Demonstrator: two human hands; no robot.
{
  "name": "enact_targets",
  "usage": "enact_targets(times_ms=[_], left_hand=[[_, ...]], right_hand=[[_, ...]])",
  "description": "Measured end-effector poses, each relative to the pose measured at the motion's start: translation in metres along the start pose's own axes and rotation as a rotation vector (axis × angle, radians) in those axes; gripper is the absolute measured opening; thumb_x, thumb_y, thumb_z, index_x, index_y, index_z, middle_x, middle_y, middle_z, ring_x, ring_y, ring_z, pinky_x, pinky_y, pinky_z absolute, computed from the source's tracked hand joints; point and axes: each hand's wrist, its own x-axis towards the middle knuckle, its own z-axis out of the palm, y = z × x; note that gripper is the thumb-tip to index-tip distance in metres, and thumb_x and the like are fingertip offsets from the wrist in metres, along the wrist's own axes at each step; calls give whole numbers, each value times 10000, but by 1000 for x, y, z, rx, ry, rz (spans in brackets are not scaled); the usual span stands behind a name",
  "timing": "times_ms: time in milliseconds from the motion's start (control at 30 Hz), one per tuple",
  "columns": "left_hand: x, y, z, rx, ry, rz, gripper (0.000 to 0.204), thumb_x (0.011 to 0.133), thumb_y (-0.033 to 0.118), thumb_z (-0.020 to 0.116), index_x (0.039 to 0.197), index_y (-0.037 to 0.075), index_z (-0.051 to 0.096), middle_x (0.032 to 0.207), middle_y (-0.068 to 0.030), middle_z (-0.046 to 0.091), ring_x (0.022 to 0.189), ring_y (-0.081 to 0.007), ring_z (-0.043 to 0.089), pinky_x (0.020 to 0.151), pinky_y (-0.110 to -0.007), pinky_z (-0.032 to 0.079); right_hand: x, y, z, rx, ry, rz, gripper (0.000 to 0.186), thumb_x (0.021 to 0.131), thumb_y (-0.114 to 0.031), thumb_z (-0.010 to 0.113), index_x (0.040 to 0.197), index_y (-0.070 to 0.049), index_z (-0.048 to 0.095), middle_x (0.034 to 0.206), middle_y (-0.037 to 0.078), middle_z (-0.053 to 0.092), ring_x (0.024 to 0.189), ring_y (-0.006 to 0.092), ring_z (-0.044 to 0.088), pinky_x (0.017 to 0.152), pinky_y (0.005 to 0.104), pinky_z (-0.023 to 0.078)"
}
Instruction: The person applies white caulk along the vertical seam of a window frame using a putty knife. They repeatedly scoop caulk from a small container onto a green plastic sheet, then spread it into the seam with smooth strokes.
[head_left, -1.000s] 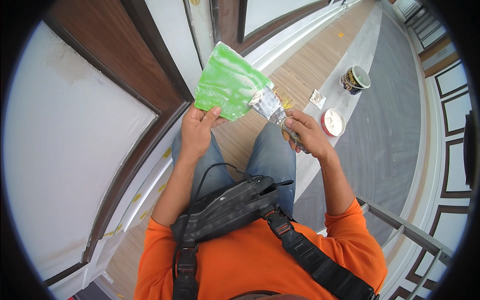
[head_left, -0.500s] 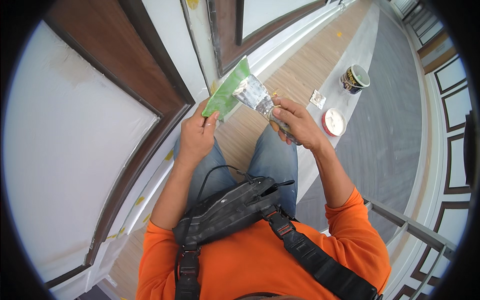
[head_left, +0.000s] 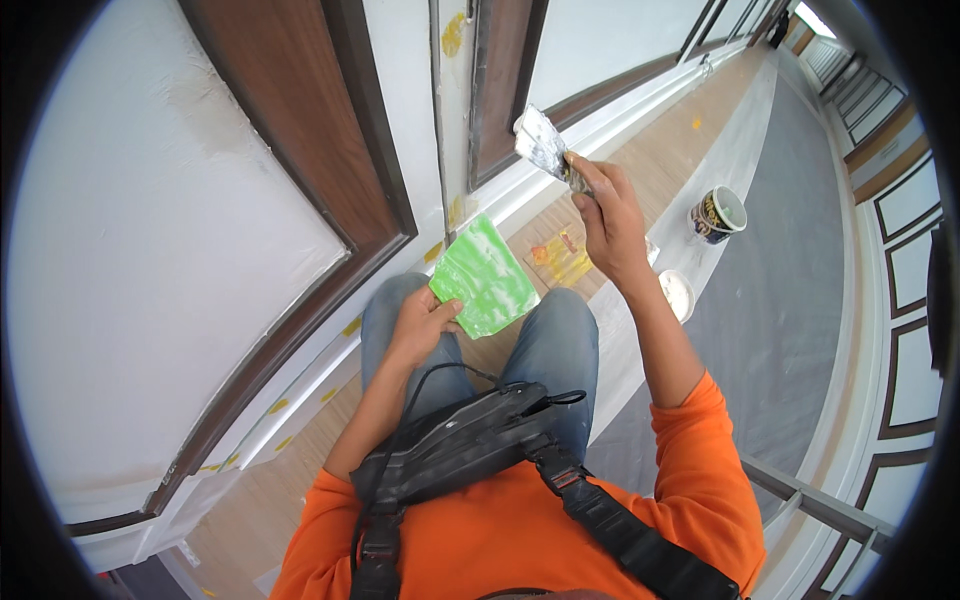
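Firstly, one green plate (head_left: 485, 280), flat, four-sided, streaked with white paste; placed just above the knees, held at its near left corner. Left hand (head_left: 422, 328): thumb laid on the upper face, the other fingers beneath, pinching the plate between them.

One putty knife (head_left: 543, 145), broad metal blade, white-smeared, a lump of paste at its far left edge; raised beyond the plate and to its right, the two well apart. Right hand (head_left: 612, 222): fingers curled closely about the handle, blade directed far left, toward a brown-framed wall panel (head_left: 496, 95); whether blade and panel touch cannot be told.

On the floor to the right: one dark-labelled bucket (head_left: 711, 218), standing; nearer, one tub of white paste (head_left: 679, 293), partly hidden by the right forearm. Between the knees and the far wall: one flat yellow piece (head_left: 562, 258), on wood-look flooring (head_left: 625, 150).

About the wearer: blue jeans (head_left: 558, 345), orange top (head_left: 480, 540), black bag (head_left: 450, 440) across the waist. Near right: one grey metal frame (head_left: 825, 510).
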Motion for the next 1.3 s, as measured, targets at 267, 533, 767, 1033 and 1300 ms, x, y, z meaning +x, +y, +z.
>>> enact_targets(times_ms=[267, 533, 767, 1033, 1300], left_hand=[[2, -11, -5, -59, 14, 59, 263, 985, 75, 612, 1228, -24, 627, 1100, -93, 712, 952, -172, 699, 797, -321, 586], [4, -12, -4, -7, 4, 85, 255, 983, 72, 620, 1218, -26, 635, 1081, -76, 714, 935, -145, 686, 787, -299, 573], [5, -13, -5, 40, 10, 75, 248, 981, 81, 633, 1207, -21, 646, 1056, -63, 719, 926, -128, 680, 789, -294, 565], [4, -12, -3, 78, 17, 82, 239, 982, 85, 635, 1197, -17, 650, 1037, -46, 716, 893, -107, 658, 766, -273, 532], [7, -14, -2, 26, -11, 94, 235, 979, 74, 628, 1192, -23, 647, 1056, -48, 705, 904, -107, 653, 770, -272, 529]], right_hand=[[88, 47, 17, -254, 147, -510, 564, 817, 57, 675, 1336, -154, 605, 1104, 115, 608, 976, 302, 616, 823, 396, 549], [153, 64, 16, -340, 164, -658, 588, 841, 31, 697, 1367, -191, 556, 1144, 86, 604, 1059, 285, 625, 886, 370, 576], [183, 80, 9, -596, 166, -733, 624, 852, 1, 676, 1390, -300, 573, 1178, 62, 615, 1090, 254, 620, 911, 353, 576], [147, 60, -18, -638, 176, -629, 613, 831, 17, 684, 1375, -257, 617, 1114, 67, 626, 1011, 263, 625, 825, 367, 554], [78, -12, 9, -144, 122, -168, 473, 884, -9, 682, 1336, -146, 648, 1035, 126, 636, 879, 278, 646, 726, 377, 551]])
